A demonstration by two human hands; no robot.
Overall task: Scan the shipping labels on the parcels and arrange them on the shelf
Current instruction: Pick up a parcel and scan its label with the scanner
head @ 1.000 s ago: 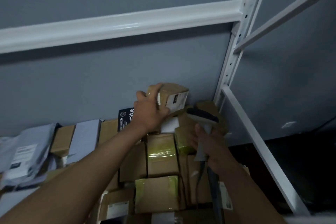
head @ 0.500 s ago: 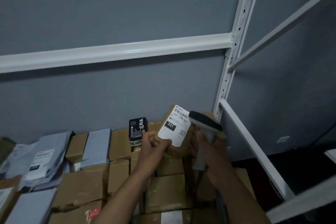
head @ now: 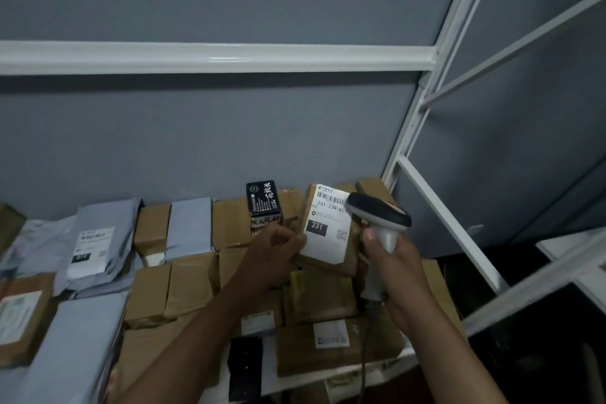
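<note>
My left hand (head: 275,251) grips a small brown cardboard parcel (head: 328,229) by its lower left edge, tilted so its white shipping label, printed 231-239-K01 and 231, faces me. My right hand (head: 392,261) holds the grey handle of a barcode scanner (head: 380,218). The scanner's dark head sits right beside the label's upper right corner. Both hover above a shelf (head: 370,374) packed with parcels.
Brown boxes (head: 183,285) and grey mailer bags (head: 95,239) cover the shelf. A black box (head: 264,203) stands upright at the back. A white horizontal beam (head: 213,57) crosses above, and a white upright post (head: 423,102) stands at the right. Dark floor lies beyond the shelf's right end.
My left hand lifted the parcel off the pile at the back, turned its label toward me and brought it lower and nearer. The scanner head now sits against the label.
</note>
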